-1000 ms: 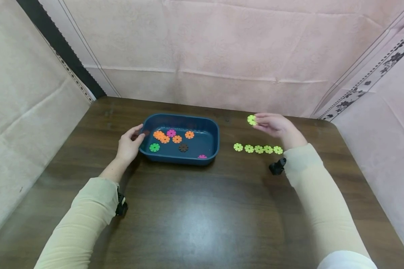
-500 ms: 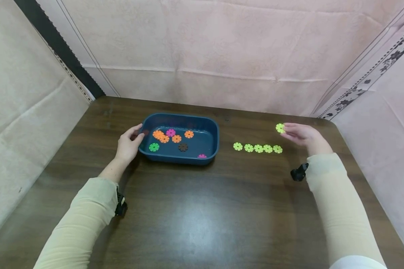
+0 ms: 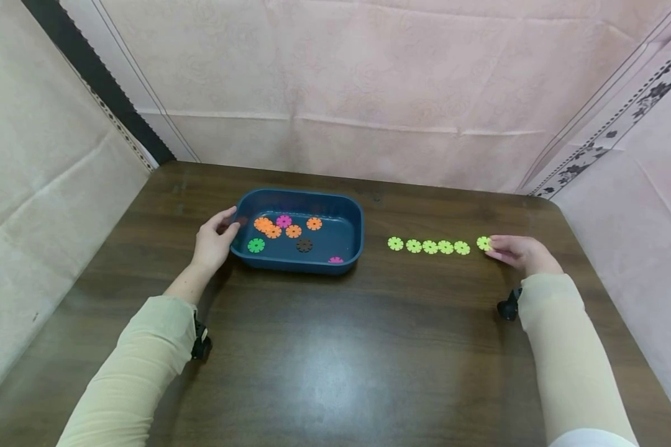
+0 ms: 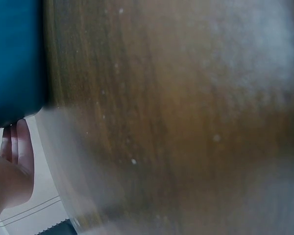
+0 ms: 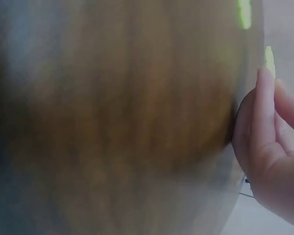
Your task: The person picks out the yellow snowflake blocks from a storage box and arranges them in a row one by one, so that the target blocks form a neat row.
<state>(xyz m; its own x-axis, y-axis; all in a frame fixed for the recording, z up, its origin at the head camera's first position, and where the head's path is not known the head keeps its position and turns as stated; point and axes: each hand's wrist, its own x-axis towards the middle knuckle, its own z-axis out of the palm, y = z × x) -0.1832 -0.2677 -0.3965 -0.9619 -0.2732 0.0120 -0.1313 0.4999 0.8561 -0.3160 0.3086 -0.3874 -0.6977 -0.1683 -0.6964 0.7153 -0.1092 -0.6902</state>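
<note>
My right hand (image 3: 515, 251) pinches a yellow-green notched plastic disc (image 3: 483, 243) between thumb and fingers, at the right end of a row of similar discs (image 3: 429, 247). A small gap separates it from the row. In the right wrist view the disc (image 5: 269, 59) shows edge-on beyond the fingertips. My left hand (image 3: 214, 240) holds the left rim of a dark blue plastic tray (image 3: 299, 266); the left wrist view shows fingers (image 4: 24, 147) against its side. Inside the tray lie several orange discs (image 3: 293, 231), a green disc (image 3: 256, 245), a brown disc (image 3: 304, 246) and two magenta discs (image 3: 283, 221).
The dark brown wooden table (image 3: 335, 347) stretches in front of the tray and row. Light cloth (image 3: 369, 93) hangs along its back and sides. Each wrist carries a small black camera (image 3: 509, 305).
My right hand has carried the disc rightward, then toward me, down to the row's right end. The left hand and tray have stayed in place.
</note>
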